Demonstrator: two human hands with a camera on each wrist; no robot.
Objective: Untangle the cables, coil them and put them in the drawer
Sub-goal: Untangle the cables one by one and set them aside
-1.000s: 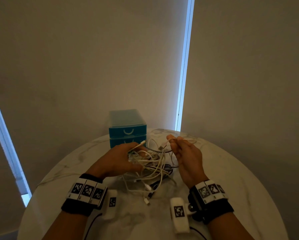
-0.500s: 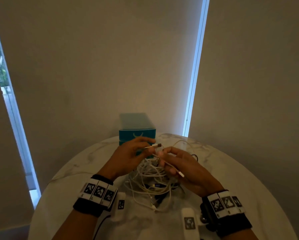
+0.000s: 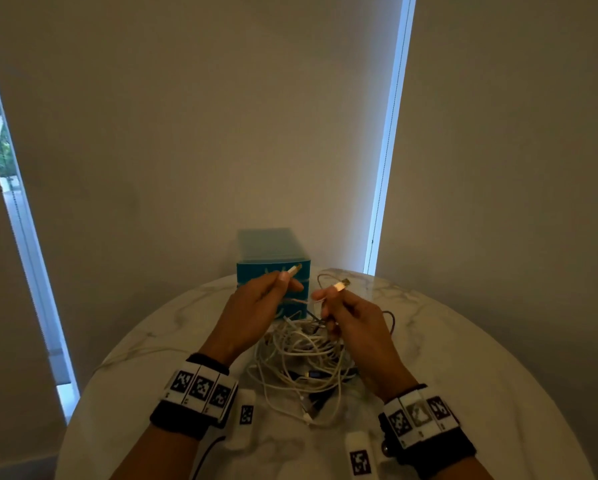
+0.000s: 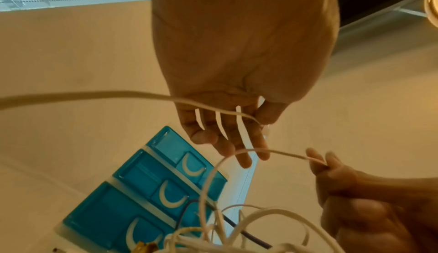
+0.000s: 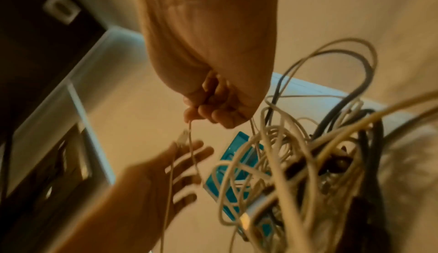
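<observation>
Fingers [image 3: 283,277] of both hands pinch white cable [image 3: 295,270] plug ends.

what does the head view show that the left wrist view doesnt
Only the head view shows the round marble table, the whole cable tangle lying on it, both wristbands, and a plug tip above each hand. Only the left wrist view shows the three drawer fronts close up, all closed, each with a crescent handle. Both show the left hand and right hand each pinching a white cable, and the blue drawer unit.
</observation>
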